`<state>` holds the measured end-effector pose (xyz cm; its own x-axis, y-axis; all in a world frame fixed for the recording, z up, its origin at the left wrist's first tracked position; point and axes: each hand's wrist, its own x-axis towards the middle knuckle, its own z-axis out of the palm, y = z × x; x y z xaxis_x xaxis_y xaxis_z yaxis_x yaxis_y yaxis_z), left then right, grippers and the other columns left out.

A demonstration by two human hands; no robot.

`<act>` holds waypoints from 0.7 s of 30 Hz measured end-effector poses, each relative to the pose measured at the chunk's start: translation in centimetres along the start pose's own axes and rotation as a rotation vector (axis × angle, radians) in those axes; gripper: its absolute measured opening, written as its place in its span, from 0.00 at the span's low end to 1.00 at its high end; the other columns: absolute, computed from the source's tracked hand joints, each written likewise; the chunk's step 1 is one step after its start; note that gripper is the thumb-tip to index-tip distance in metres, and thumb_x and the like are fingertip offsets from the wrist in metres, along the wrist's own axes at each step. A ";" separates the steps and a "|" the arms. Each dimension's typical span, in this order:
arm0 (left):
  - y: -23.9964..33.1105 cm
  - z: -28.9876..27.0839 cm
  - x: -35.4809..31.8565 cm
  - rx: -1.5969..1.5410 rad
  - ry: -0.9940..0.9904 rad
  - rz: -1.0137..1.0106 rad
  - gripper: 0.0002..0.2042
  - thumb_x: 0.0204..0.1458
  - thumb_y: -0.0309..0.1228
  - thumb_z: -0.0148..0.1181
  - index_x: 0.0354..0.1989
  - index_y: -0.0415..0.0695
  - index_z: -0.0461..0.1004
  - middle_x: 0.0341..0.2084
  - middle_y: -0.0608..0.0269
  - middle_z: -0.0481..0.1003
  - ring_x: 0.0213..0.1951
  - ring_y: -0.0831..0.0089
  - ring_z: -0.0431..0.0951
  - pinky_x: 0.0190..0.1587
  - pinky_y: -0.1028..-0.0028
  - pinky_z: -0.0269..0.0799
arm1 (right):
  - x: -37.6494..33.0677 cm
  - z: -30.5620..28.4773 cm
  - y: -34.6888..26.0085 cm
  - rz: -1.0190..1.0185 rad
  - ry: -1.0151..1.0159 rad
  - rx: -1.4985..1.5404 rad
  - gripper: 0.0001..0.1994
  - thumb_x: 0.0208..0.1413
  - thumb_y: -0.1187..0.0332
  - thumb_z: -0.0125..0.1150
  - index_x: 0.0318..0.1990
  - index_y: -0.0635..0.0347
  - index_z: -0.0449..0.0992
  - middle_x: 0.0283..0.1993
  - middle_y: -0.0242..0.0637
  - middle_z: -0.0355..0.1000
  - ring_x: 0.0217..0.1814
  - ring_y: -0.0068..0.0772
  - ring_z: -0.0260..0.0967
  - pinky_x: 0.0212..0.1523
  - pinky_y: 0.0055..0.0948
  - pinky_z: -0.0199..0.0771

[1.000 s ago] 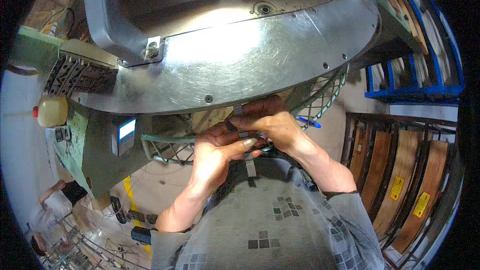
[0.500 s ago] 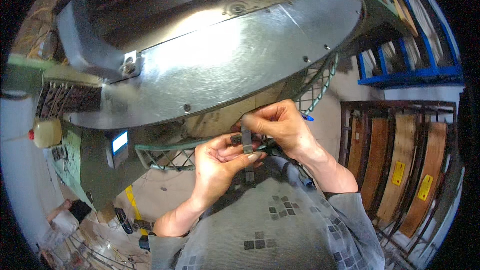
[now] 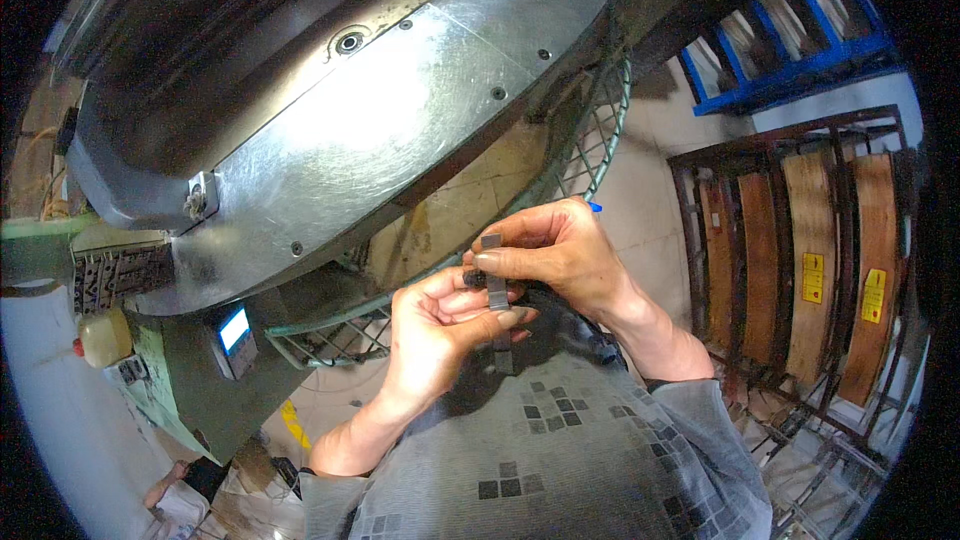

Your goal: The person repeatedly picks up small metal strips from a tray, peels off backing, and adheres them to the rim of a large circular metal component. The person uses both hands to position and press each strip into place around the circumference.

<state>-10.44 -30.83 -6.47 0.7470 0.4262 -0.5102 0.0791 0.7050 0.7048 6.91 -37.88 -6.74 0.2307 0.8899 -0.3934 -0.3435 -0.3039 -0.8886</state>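
Note:
A narrow flat grey metal strip [image 3: 498, 292] stands lengthwise between my hands, close in front of my body. My left hand [image 3: 432, 335], palm up, pinches its lower part between thumb and fingers. A small dark piece [image 3: 474, 278] sits by the left fingertips; its kind is too small to make out. My right hand [image 3: 565, 255] grips the strip near its upper end, thumb across it, and the top pokes out above the fingers. The strip's lower end hangs below my left thumb against my grey patterned shirt [image 3: 600, 460].
A large machine with a curved shiny metal plate [image 3: 400, 110] stands ahead, a green mesh guard [image 3: 590, 155] below its edge. At left are a small lit screen [image 3: 234, 330] and a pale container [image 3: 106, 340]. Racked wooden pieces [image 3: 808, 270] stand right; another person [image 3: 185, 495] is lower left.
My view has turned, so the machine and racks appear shifted and tilted. The right fingers sit a little lower on the strip, baring its top end. The left hand keeps its hold.

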 end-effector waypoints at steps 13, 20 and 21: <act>-0.2 -0.1 0.1 -0.125 -0.031 -0.088 0.14 0.50 0.11 0.63 0.45 0.34 0.75 0.40 0.51 0.82 0.40 0.55 0.85 0.42 0.58 0.86 | 0.0 -0.4 0.9 -0.019 -0.010 0.038 0.10 0.57 0.70 0.69 0.42 0.69 0.82 0.36 0.35 0.81 0.34 0.19 0.75 0.33 0.19 0.76; -1.4 -0.9 0.9 -0.034 -0.044 0.205 0.16 0.49 0.12 0.66 0.48 0.32 0.74 0.43 0.49 0.81 0.43 0.61 0.84 0.52 0.63 0.81 | 0.1 -0.1 0.8 -0.066 -0.046 0.103 0.16 0.61 0.59 0.66 0.43 0.67 0.83 0.37 0.31 0.81 0.36 0.18 0.76 0.36 0.19 0.75; -1.5 -1.0 1.0 -0.016 -0.038 0.245 0.16 0.51 0.12 0.64 0.49 0.31 0.74 0.43 0.49 0.81 0.44 0.63 0.83 0.53 0.65 0.80 | 0.2 0.0 0.8 -0.088 -0.055 0.148 0.18 0.63 0.56 0.64 0.43 0.67 0.82 0.38 0.32 0.81 0.38 0.19 0.76 0.38 0.21 0.75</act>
<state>-10.46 -30.89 -8.47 0.7671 0.5639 -0.3060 -0.1173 0.5921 0.7973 6.66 -37.93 -7.58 0.2168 0.9293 -0.2989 -0.4556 -0.1745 -0.8729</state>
